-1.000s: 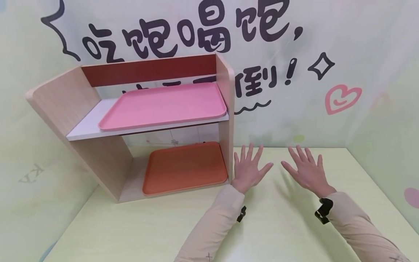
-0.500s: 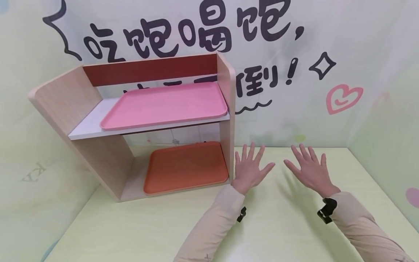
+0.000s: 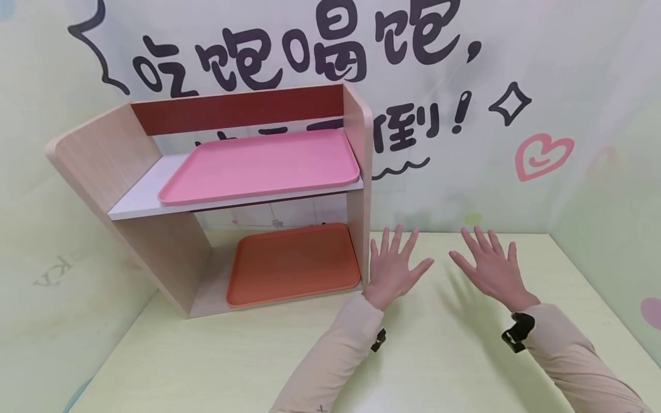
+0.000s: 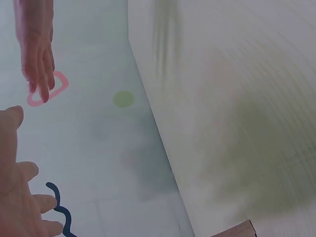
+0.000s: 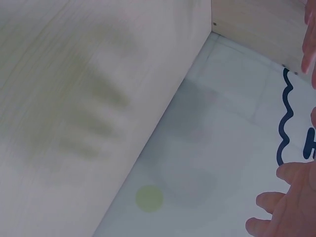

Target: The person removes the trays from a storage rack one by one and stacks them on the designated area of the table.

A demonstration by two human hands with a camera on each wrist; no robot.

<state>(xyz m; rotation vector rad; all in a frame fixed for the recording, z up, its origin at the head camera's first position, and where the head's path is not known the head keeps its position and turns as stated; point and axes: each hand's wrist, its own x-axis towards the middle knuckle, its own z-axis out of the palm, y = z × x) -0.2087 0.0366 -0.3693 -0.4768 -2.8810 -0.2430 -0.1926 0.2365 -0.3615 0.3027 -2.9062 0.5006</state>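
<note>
My left hand (image 3: 391,272) hovers over the table with its fingers spread, close beside the right side panel of a two-tier wooden shelf (image 3: 364,229). To its right, my right hand (image 3: 493,272) is held the same way, fingers straight and apart, and both hold nothing. A pink tray (image 3: 263,166) lies on the shelf's upper board, and an orange tray (image 3: 294,265) lies on the lower one. In the left wrist view, the left fingers (image 4: 30,171) show at the lower left; the right wrist view catches the right fingers (image 5: 270,202) at its lower right.
The pale table (image 3: 248,361) runs back to a white wall (image 3: 465,189) with large black lettering and a pink heart (image 3: 543,157). Side walls close it in left and right. Shadows of both hands fall on the tabletop.
Both hands stay spread above the table. The right hand has shifted slightly to the right; the view itself has moved a little. The shelf and trays stay put.
</note>
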